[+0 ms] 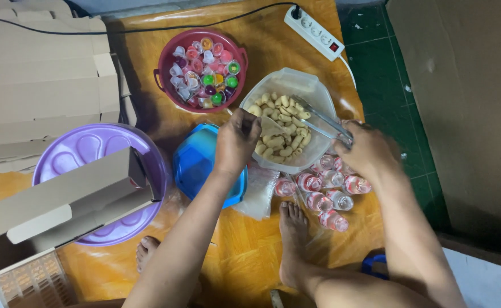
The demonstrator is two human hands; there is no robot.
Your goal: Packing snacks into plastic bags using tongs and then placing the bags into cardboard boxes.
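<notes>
My right hand grips metal tongs whose tips reach into a clear plastic tub full of pale curled snacks. My left hand pinches a small clear plastic bag at the tub's near left rim. Under my left wrist lies a blue lid. A stack of clear bags rests just below that hand.
A maroon bowl of colourful jelly cups sits at the back. Several small pink-capped bottles lie by my right hand. A purple tray, cardboard boxes, a white power strip and my bare feet are around.
</notes>
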